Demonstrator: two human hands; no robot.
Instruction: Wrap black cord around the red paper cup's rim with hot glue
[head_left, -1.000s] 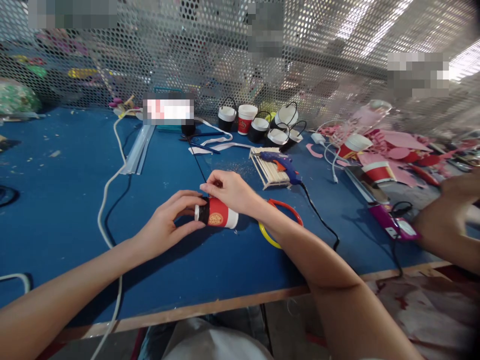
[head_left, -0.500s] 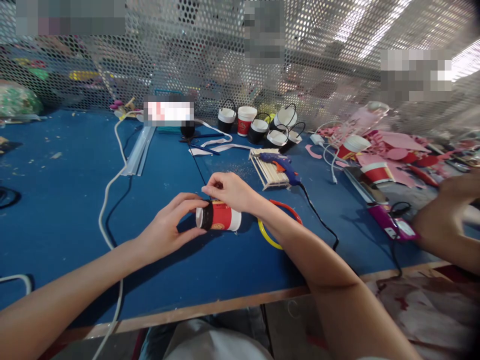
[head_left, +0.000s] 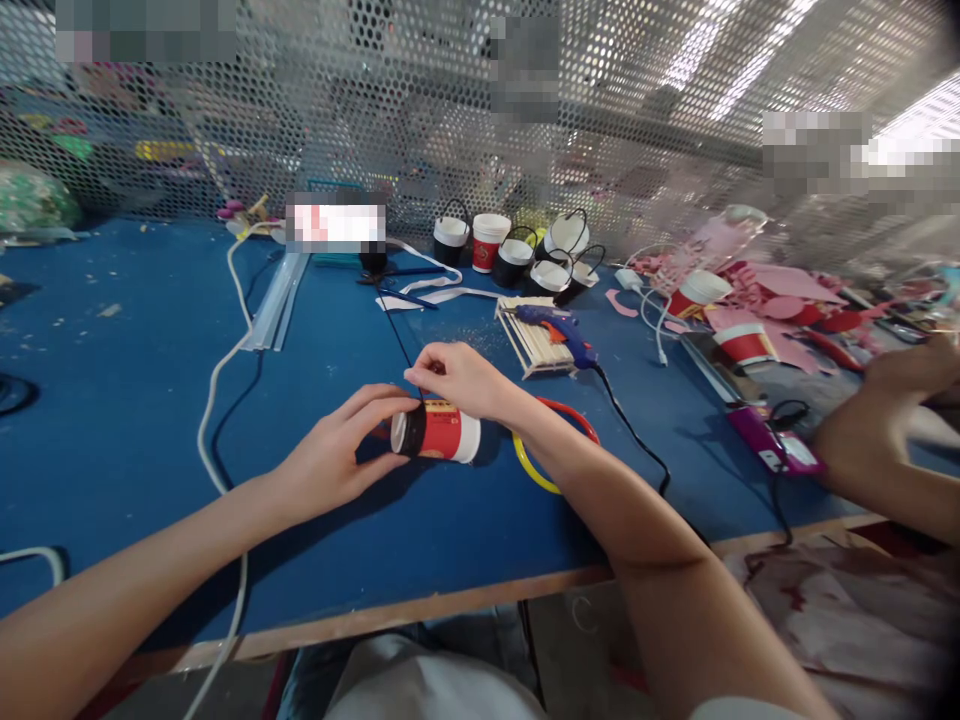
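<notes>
A small red paper cup (head_left: 442, 433) with a black band lies on its side on the blue table (head_left: 135, 400). My left hand (head_left: 341, 450) curls around its open end from the left, fingers wrapped on the rim. Above the cup, my right hand (head_left: 461, 378) pinches a thin black strip (head_left: 395, 335) against the band; the strip runs away toward the back of the table.
A blue glue gun (head_left: 559, 328) rests on a wooden stick rack (head_left: 529, 342), its black cord trailing right. Red and yellow rings (head_left: 541, 470) lie under my right forearm. Finished cups with handles (head_left: 517, 255) stand at the back. Another person's hand (head_left: 892, 430) works at the right.
The cup has been rolled in my hands, so the gold emblem has turned out of sight. Both hands stay on it.
</notes>
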